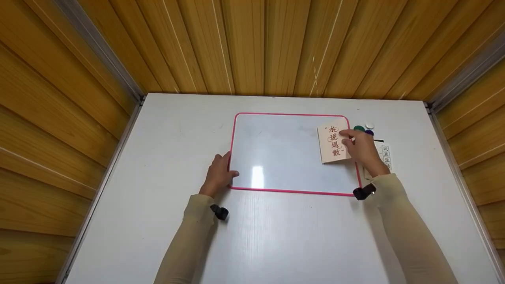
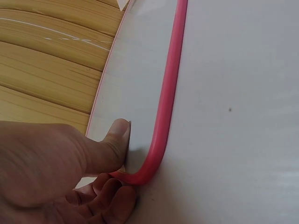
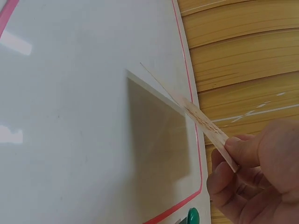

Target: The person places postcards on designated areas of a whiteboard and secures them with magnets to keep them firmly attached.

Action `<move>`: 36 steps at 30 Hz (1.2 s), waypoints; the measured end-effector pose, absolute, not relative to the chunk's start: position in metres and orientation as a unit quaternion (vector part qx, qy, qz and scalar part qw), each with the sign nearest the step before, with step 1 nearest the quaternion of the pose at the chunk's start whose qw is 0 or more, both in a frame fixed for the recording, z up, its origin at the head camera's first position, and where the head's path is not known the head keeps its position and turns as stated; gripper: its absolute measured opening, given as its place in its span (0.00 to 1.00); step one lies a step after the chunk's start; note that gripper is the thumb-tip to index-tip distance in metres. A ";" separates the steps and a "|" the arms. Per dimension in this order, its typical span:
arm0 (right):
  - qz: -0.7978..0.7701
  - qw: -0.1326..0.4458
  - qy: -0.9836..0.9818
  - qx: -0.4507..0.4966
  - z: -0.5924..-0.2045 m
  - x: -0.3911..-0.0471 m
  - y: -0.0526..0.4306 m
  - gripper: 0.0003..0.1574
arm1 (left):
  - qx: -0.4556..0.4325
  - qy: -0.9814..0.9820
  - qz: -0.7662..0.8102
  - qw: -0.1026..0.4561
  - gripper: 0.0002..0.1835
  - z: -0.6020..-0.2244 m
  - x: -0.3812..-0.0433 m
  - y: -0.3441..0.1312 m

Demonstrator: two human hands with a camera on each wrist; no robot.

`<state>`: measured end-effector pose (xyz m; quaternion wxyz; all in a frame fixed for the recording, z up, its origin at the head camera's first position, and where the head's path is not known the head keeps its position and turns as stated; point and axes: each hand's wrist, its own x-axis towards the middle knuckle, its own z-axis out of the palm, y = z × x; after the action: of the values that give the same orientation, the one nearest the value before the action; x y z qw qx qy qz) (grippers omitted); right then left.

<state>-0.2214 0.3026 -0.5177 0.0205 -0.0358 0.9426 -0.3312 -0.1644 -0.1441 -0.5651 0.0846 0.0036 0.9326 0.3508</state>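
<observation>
A whiteboard [image 1: 284, 150] with a pink-red frame lies flat on the white table. My left hand [image 1: 218, 172] grips its left edge near the front corner; in the left wrist view the thumb [image 2: 112, 147] lies over the surface and the fingers curl at the outer side of the frame. Between thumb and fingers, my right hand [image 1: 363, 148] pinches a cream card [image 1: 330, 152] with red Chinese characters by its right edge. The card is tilted above the board's right part, and in the right wrist view its shadow [image 3: 156, 140] falls on the white surface.
Right of the board, partly behind the right hand, are a green round piece [image 1: 358, 128], a white one [image 1: 369, 126] and a dark blue one [image 1: 369, 133]. A white card with black characters [image 1: 386, 154] lies beside them. Wood-patterned walls [image 1: 252, 47] surround the table [image 1: 260, 236].
</observation>
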 end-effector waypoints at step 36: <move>-0.260 0.084 0.962 0.000 -0.527 -0.231 0.284 0.35 | -0.005 0.934 0.347 0.089 0.44 -0.570 -0.166 -0.145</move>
<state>-0.2306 0.2839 -0.5268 0.0836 0.0004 0.9620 -0.2600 -0.1657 -0.1450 -0.5696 0.0890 -0.0049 0.9336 0.3471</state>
